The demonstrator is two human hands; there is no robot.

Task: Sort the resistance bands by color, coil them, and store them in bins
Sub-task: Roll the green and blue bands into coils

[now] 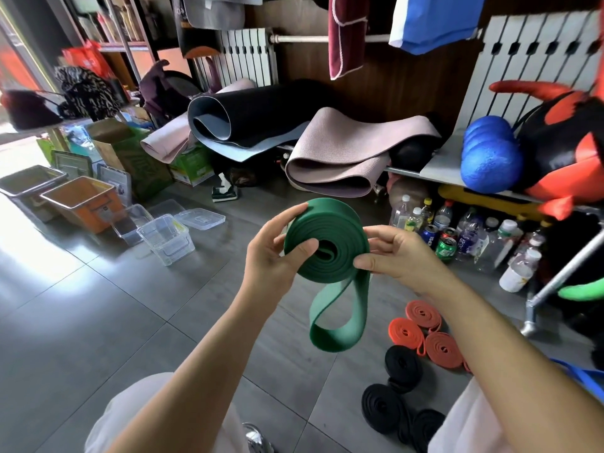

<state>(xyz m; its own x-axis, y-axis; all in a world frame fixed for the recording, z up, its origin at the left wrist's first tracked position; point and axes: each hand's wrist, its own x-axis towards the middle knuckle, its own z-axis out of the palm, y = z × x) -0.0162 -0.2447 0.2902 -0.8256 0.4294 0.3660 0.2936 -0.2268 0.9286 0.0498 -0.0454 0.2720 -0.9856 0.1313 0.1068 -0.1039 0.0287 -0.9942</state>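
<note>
A wide green resistance band (327, 253) is mostly wound into a coil in front of me, with a loose loop hanging below it. My left hand (274, 253) grips the coil's left side, thumb on its face. My right hand (395, 256) pinches the coil's right edge. On the floor at the lower right lie three coiled orange bands (421, 331) and several coiled black bands (398, 397). Clear plastic bins (166, 238) stand on the floor to the left, with an orange bin (81, 204) and a grey bin (27, 184) beyond them.
Loose clear lids (200, 219) lie by the bins. Rolled yoga mats (330, 158) and cardboard boxes (130, 158) line the back wall. Bottles and cans (457, 237) crowd the floor under a metal rack (555, 273) at right. Grey tiled floor (114, 322) stretches at left.
</note>
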